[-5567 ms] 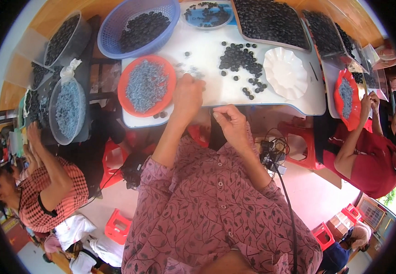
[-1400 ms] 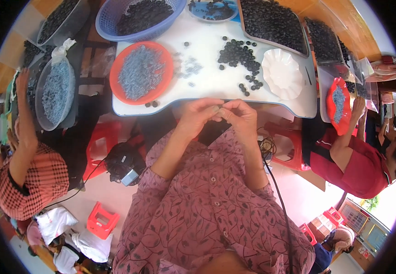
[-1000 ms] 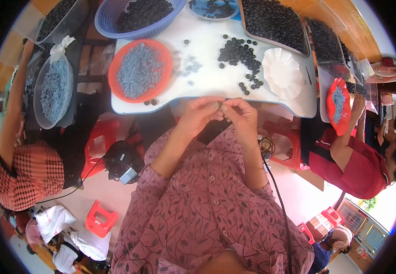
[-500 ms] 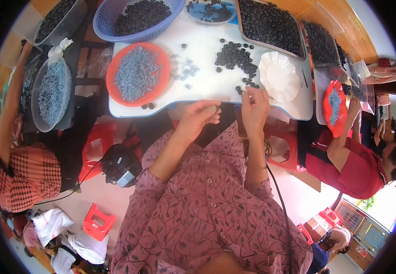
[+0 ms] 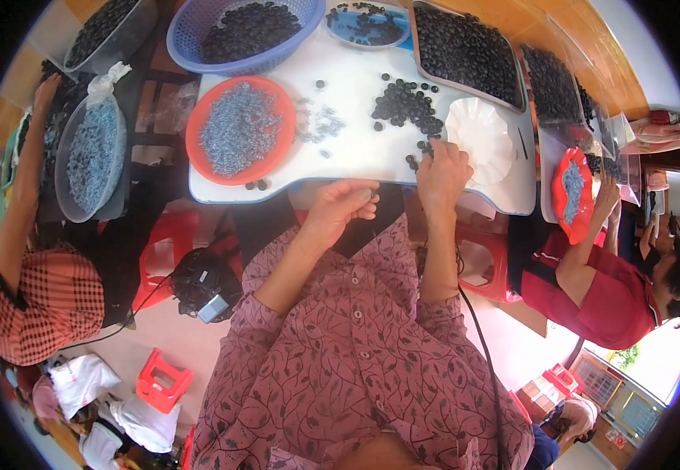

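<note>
My left hand is closed in a pinch just off the table's front edge; what is between its thumb and fingers is too small to name. Over the white table, my right hand has its fingertips drawn together at the near end of a scatter of small round black pieces. Those fingertips touch the pieces, but hide whatever they grip. Left of my hands sits an orange-red plate heaped with small clear bluish pieces. Beside my right hand lies a white scalloped dish.
A blue basket, a blue dish and a metal tray hold black pieces along the far side. Co-workers sit on both sides, one in a checked shirt, one in a red shirt. A black cable hangs by my right arm.
My right hand has moved slightly right and turned, its fingertips now down among the black pieces. My left hand has hardly moved. The view has shifted slightly.
</note>
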A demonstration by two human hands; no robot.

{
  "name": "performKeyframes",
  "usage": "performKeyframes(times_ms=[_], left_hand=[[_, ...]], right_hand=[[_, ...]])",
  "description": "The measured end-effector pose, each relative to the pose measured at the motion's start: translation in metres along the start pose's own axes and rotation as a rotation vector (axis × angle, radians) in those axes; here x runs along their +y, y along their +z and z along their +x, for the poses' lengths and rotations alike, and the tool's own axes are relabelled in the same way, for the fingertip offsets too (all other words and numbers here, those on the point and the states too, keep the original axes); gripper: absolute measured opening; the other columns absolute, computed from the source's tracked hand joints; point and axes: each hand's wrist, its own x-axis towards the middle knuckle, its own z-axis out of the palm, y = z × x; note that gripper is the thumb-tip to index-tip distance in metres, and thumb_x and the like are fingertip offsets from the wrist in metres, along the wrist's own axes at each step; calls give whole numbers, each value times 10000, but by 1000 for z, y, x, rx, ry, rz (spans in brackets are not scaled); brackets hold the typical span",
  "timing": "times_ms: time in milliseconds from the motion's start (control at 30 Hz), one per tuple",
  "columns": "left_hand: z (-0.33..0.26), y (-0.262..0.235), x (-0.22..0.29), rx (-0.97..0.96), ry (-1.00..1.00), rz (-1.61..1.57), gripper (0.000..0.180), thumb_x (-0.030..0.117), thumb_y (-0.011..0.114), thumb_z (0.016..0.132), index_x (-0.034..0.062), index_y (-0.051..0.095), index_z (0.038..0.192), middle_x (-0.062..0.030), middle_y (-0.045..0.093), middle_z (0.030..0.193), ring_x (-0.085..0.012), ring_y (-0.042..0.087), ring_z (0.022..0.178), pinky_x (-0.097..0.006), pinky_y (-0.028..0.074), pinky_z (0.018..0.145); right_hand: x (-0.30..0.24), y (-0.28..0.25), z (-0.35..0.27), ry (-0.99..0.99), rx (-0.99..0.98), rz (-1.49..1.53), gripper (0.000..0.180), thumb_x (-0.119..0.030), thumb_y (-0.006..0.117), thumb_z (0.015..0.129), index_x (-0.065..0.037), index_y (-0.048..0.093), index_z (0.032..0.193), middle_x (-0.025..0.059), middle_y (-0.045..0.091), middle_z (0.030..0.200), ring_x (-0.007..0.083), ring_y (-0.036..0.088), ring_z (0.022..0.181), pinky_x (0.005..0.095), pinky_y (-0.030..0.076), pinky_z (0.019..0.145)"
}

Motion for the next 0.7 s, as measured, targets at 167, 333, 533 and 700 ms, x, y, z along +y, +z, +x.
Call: performKeyframes(times_ms=[167, 333, 533, 700], left_hand=[[0, 0, 0, -8, 11, 11, 261, 128, 635, 916, -11, 633, 1137, -104, 668, 960, -134, 649, 790, -252, 553, 720], [-1, 0, 1, 0, 11, 13, 267, 131, 640, 914, -14, 631, 1138, -111, 669, 965, -138, 652, 788, -253, 552, 718], [0, -1, -1, -4, 12, 4, 266, 134, 638, 915, -9, 630, 1139, -113, 670, 965, -139, 653, 788, -255, 551, 721], [0, -2, -1, -2, 8, 6, 264, 143, 633, 920, -2, 631, 1141, -108, 671, 959, -136, 651, 781, -255, 549, 725]], right_hand=[[-2, 7, -1, -35, -27, 39, 286, -32, 655, 726, -123, 699, 993, 29, 639, 977, 255, 543, 933, 409, 375, 845], [-12, 3, 0, -81, -80, 94, 260, -29, 635, 774, -175, 709, 976, 12, 663, 955, 243, 570, 942, 396, 387, 861], [-21, 1, 1, -133, -45, 231, 213, -27, 669, 755, -151, 717, 922, -6, 673, 909, 222, 554, 884, 380, 355, 912], [-12, 6, -4, -77, -62, 300, 233, -33, 670, 766, -138, 701, 972, 7, 673, 921, 230, 562, 923, 380, 357, 931]])
